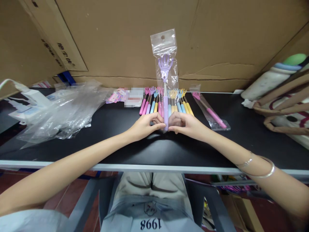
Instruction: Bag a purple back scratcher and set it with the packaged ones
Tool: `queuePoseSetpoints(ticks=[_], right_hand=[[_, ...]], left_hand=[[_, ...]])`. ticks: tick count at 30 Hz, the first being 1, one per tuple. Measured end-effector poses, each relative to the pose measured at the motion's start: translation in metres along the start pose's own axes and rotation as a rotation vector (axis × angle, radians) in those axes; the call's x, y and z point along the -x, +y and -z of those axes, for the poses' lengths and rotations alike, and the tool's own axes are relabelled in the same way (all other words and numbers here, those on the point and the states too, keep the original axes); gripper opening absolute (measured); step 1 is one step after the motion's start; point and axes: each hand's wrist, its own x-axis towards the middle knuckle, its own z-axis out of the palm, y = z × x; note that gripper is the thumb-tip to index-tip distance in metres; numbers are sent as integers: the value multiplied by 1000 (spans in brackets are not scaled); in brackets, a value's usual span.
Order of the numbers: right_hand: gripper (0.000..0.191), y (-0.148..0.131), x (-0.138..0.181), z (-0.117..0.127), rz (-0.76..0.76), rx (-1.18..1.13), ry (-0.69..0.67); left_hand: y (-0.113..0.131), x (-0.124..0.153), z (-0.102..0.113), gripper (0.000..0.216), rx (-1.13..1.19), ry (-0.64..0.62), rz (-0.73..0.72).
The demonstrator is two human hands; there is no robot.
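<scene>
A purple back scratcher (pixel 165 103) stands upright inside a clear plastic bag (pixel 163 43), claw end up, the bag's hanging-hole flap at the top. My left hand (pixel 149 126) pinches the lower end from the left, thumb and fingers at the handle. From the right, my right hand (pixel 187 125) pinches the bag's lower edge beside the same handle. Behind them a row of back scratchers (pixel 145 106) in pink, purple, blue and yellow lies on the black table (pixel 116 145). A pink back scratcher (pixel 213 116) in its own clear bag lies to the right.
Clear plastic bags (pixel 70 109) are heaped at the left, near a white power strip (pixel 29 111). Printed cards (pixel 117 95) lie behind the row's left end. A white bottle (pixel 267 80) and a brown-handled bag (pixel 287 112) stand at right. Cardboard (pixel 120 42) walls the back.
</scene>
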Motion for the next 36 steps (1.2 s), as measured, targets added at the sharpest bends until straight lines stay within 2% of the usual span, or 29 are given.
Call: queuePoseSetpoints(ticks=[5,12,22,36], right_hand=[[29,2,-2,0,-56,-59,-16],[33,3,-3,2,-49,-38,-31],[31,0,0,0,-57,23,-44],[30,-1,-3,2,-82,-61,-42]], left_hand=[[1,0,2,12,-73,27,-13],[1,-1,3,13,-117,49,-14],[4,1,3,27,-170,50,15],[4,-1,4,17,-153,63,-20]])
